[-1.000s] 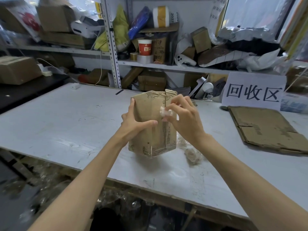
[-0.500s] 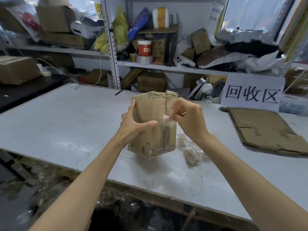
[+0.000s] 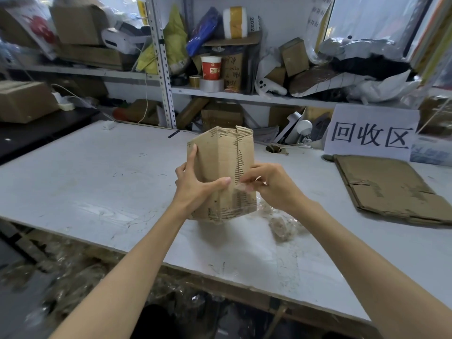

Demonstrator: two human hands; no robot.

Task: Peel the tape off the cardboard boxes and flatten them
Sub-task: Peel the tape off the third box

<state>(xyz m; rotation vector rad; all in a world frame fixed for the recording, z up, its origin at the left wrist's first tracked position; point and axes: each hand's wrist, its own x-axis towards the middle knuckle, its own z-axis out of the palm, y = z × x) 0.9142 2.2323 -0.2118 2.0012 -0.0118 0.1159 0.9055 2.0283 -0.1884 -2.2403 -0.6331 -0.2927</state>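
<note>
While the left hand point(image 3: 195, 189) is bracing a small cardboard box point(image 3: 220, 165) upright over the white table point(image 3: 97, 182), the right hand point(image 3: 274, 187) is pinching a crumpled end of clear tape point(image 3: 241, 188) at the box's side seam, thumb and forefinger pressed together on the strip. The left grip is wrapping the box from its left side, thumb lying across the near face and fingers reaching up the far panel. This is apparently to stop the light carton twisting or lifting as the tape is pulled.

The box is standing on end in front of the person, near the middle of the table. Its long axis is running vertically and leaning slightly. Its ragged open top is pointing up and away toward the shelves point(image 3: 244, 96), and one vertical corner is facing the camera. Whether its lower corner is touching the table cannot be told. The seam is running top to bottom on the right-hand face.

A wad of peeled tape point(image 3: 281, 226) is lying just beside the box. Flattened cardboard point(image 3: 386, 189) is lying well apart to the right, below a paper sign point(image 3: 369, 133), likely where this box is heading.
</note>
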